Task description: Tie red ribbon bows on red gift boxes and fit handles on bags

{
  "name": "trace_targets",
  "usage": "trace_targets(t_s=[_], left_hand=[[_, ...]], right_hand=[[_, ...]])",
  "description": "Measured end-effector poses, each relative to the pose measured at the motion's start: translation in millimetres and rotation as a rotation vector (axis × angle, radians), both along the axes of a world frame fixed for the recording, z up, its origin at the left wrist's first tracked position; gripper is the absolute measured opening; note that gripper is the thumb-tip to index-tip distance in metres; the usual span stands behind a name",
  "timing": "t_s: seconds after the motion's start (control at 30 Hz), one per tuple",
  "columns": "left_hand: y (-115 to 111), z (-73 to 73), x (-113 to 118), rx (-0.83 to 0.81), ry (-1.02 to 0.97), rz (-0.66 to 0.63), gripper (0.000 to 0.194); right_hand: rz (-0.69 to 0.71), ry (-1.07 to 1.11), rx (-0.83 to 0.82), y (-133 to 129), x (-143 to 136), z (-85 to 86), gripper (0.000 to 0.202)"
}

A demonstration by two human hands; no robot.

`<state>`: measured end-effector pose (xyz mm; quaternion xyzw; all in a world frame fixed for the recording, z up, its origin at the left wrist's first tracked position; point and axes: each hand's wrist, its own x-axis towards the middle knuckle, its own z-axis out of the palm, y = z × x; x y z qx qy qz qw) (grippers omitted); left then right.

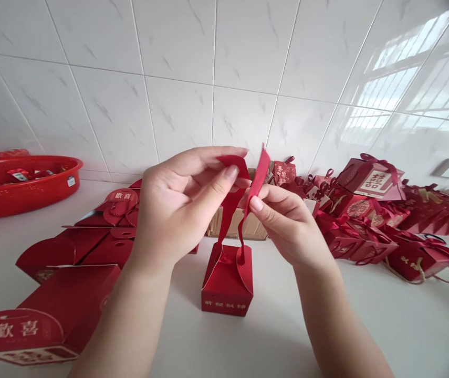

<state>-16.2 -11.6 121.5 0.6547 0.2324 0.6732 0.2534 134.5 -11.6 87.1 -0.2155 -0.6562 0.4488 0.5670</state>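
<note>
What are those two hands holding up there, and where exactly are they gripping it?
Both hold a red ribbon threaded through the small red gift box. The left hand pinches one upper end, the right hand the other, above the box.

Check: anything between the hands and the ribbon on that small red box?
Nothing visible. The left hand and right hand each already pinch an end of the ribbon directly above the small red box. The flat boxes and finished boxes sit off to the sides.
</note>
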Motion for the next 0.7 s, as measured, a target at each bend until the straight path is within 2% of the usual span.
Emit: trace_targets(t_s=[0.17, 0.37, 0.43, 0.57, 0.7], left_hand=[[-3.1, 1.6, 8.5, -0.150, -0.040, -0.050, 0.040], [5.6, -2.3, 4.7, -0.151, -0.087, -0.068, 0.070], [9.1, -5.1, 4.0, -0.200, -0.056, -0.118, 0.065], [15.0, -7.5, 8.4, -0.290, 0.057, -0.266, 0.026], [18.0, 0.0, 17.5, -0.306, 0.035, -0.295, 0.015]], right_hand=[[0.018, 0.051, -0.051, 4.8, -5.7, -2.9, 0.012], [0.059, 0.154, -0.014, 6.8, -2.8, -1.0, 0.014], [0.071, 0.166, -0.017, 6.9, -1.8, -0.8, 0.013], [0.071, 0.179, -0.026, 8.4, -2.1, -0.7, 0.012], [0.072, 0.160, -0.041, 7.9, -2.3, 1.2, 0.013]])
